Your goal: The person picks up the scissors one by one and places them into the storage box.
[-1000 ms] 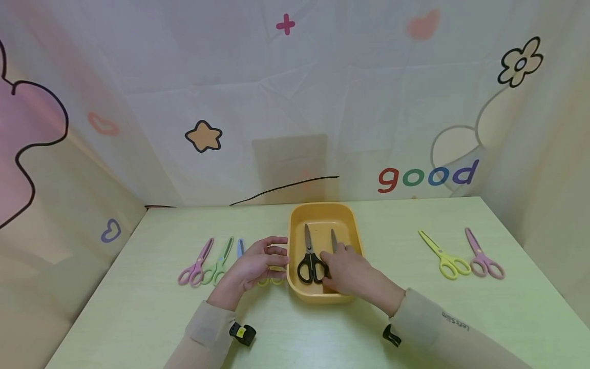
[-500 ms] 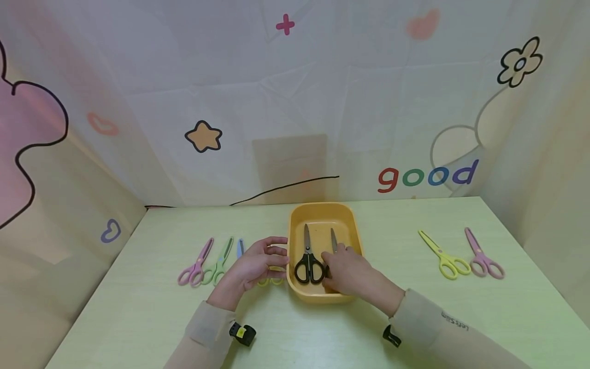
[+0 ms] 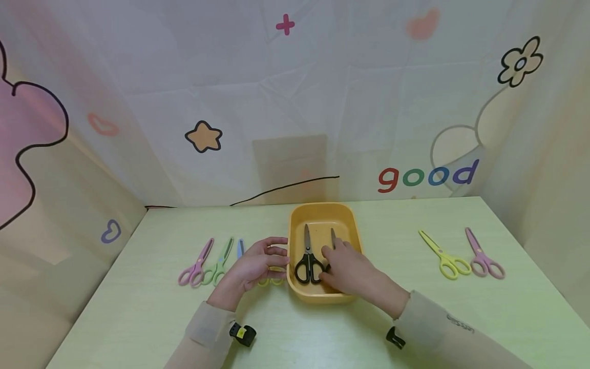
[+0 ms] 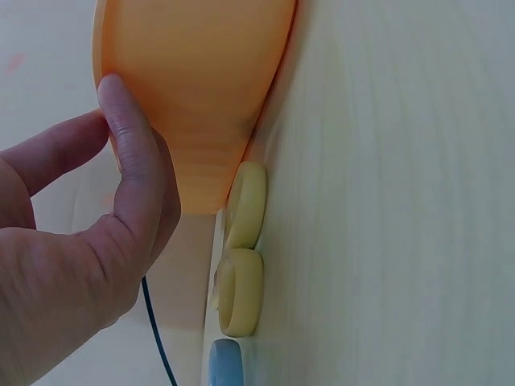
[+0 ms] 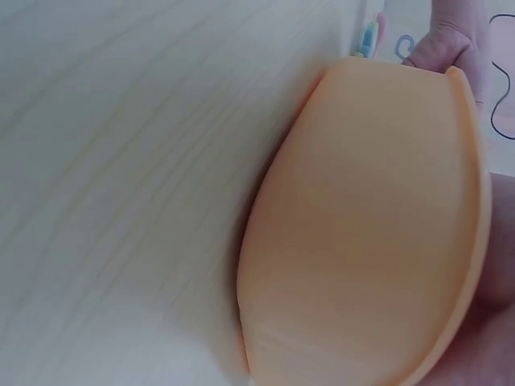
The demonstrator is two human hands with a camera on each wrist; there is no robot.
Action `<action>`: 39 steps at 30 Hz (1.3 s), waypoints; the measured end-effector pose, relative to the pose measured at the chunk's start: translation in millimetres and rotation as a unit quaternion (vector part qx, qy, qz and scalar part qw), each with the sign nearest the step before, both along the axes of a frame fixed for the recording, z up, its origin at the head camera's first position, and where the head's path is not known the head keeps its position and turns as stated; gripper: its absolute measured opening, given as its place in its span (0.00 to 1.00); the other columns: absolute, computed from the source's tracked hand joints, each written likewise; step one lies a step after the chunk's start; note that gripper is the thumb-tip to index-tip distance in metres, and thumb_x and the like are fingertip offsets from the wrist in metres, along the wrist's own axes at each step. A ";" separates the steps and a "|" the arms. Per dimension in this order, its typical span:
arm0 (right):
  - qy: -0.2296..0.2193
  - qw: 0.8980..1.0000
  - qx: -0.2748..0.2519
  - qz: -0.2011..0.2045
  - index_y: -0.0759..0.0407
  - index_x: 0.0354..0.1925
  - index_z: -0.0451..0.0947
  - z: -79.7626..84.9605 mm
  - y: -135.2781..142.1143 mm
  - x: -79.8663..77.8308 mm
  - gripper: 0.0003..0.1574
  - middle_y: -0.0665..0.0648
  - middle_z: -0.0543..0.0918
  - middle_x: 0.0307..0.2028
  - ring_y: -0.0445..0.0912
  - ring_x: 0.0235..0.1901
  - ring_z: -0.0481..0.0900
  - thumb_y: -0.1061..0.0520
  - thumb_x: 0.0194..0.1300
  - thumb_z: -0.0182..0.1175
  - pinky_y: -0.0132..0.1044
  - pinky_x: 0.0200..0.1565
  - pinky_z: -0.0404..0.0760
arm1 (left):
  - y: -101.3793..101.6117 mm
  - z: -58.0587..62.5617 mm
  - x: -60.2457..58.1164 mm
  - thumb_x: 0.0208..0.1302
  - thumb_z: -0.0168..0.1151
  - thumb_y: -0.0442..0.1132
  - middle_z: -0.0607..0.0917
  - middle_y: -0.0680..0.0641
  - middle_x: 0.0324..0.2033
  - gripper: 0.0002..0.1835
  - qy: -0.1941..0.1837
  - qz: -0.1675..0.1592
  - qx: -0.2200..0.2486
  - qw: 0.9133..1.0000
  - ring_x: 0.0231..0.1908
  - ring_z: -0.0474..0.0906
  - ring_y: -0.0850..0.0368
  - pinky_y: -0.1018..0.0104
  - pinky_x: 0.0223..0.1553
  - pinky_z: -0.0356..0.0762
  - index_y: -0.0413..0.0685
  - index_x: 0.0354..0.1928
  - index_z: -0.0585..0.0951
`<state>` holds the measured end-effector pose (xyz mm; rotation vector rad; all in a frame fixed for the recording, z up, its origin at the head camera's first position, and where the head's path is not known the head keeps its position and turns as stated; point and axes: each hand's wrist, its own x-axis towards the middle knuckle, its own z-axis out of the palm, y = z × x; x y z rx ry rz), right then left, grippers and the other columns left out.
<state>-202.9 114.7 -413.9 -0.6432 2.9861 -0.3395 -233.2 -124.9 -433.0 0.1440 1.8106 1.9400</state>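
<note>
In the head view, a yellow-orange tray (image 3: pixel 324 298) holds two pairs of scissors. One, black-handled scissors (image 3: pixel 309 261), lies along the left side, blades pointing away. My right hand (image 3: pixel 348 266) reaches into the tray's right side and grips the second pair of scissors (image 3: pixel 333 234); its blade tip shows past the fingers and its handles are mostly hidden. With relaxed fingers, my left hand (image 3: pixel 260 264) touches the tray's left wall. The left wrist view has those fingertips (image 4: pixel 113 84) right at the rim. Only the tray's outer wall (image 5: pixel 362 225) fills the right wrist view, hiding the right fingers.
Pink scissors (image 3: pixel 196 266), green scissors (image 3: pixel 221 264), blue scissors (image 3: pixel 240 247) and yellow-handled scissors (image 4: pixel 241 289) lie left of the tray, partly behind my left hand. At the right lie yellow scissors (image 3: pixel 444 256) and more pink scissors (image 3: pixel 483 259). A printed curtain (image 3: pixel 295 102) stands behind the table.
The left black-handled scissors shifted slightly left in the tray, then lay still. My right hand has edged slightly away from me over the second pair. My left hand has not moved.
</note>
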 end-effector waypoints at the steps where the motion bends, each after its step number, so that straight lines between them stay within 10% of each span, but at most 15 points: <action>1: 0.003 1.000 -0.003 0.002 0.63 0.49 0.79 1.1 0.5 0.4 0.24 0.66 0.79 0.46 0.54 0.40 0.77 0.48 0.66 0.71 0.47 0.34 0.83 | 0.1 0.2 0.1 0.69 0.60 0.23 0.77 0.35 0.50 0.31 0.001 -0.001 0.000 1.000 0.38 0.81 0.54 0.62 0.37 0.87 0.34 0.71 0.64; 11: 0.069 0.997 -0.045 0.011 0.61 0.43 0.81 10.5 13.6 0.7 0.15 0.54 0.77 0.34 0.44 0.26 0.71 0.51 0.67 0.70 0.36 0.24 0.75 | -1.0 -2.1 -1.3 0.69 0.60 0.23 0.77 0.36 0.49 0.31 0.004 -0.008 0.004 1.000 0.38 0.81 0.54 0.63 0.37 0.87 0.33 0.72 0.63; 21: 0.132 0.981 -0.144 -0.007 0.55 0.36 0.82 20.3 36.6 -0.2 0.04 0.51 0.80 0.33 0.46 0.33 0.77 0.57 0.67 0.68 0.41 0.34 0.81 | -0.9 -0.6 -0.9 0.69 0.60 0.23 0.77 0.34 0.51 0.32 0.002 -0.006 0.003 1.000 0.41 0.81 0.51 0.61 0.39 0.87 0.35 0.72 0.64; 39: 0.114 0.979 -0.150 -0.081 0.61 0.44 0.81 9.6 94.4 -1.2 0.09 0.60 0.81 0.41 0.54 0.38 0.79 0.57 0.69 0.65 0.49 0.38 0.83 | -0.7 -1.1 -0.8 0.69 0.61 0.23 0.77 0.37 0.49 0.31 0.003 -0.003 -0.002 1.000 0.40 0.81 0.53 0.59 0.40 0.87 0.36 0.72 0.65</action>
